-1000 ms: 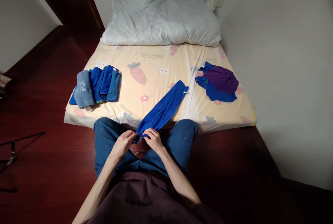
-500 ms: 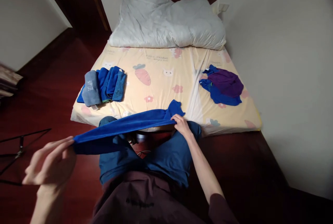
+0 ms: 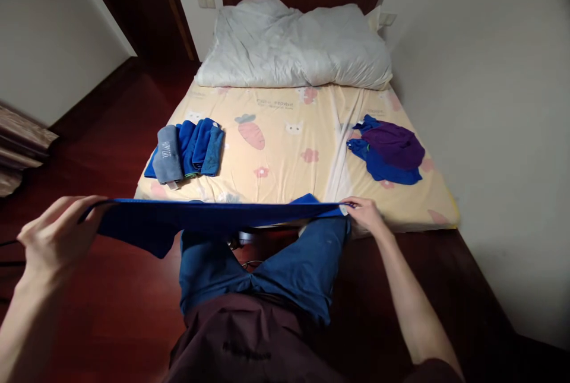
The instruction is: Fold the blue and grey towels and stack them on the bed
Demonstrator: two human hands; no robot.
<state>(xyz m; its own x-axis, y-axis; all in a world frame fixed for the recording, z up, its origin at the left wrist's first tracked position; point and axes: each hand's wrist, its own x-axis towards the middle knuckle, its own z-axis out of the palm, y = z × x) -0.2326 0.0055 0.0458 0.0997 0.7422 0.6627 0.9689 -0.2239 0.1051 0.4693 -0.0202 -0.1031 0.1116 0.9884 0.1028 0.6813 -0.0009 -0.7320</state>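
A blue towel (image 3: 214, 215) is stretched sideways in front of me, above my knees and along the bed's near edge. My left hand (image 3: 60, 231) is closed on its left end, where a corner hangs down. At the right end my right hand (image 3: 361, 212) pinches the cloth by a small white tag. Part of the towel's far side rests toward the bed. Rolled or folded towels (image 3: 191, 148), blue with one grey-blue, lie in a row on the left of the bed. A loose heap of blue and purple cloths (image 3: 392, 148) sits at the right.
The bed (image 3: 285, 163) has a yellowish sheet with carrot and rabbit prints. A bunched pale quilt (image 3: 294, 44) covers its head end. A white wall (image 3: 490, 133) stands close on the right. Curtain fabric (image 3: 22, 145) shows at the far left above the dark red floor (image 3: 111, 110).
My hands have moved farther apart, the right one rightward and the left one up and leftward. The towel is now pulled taut and level, where it slanted before.
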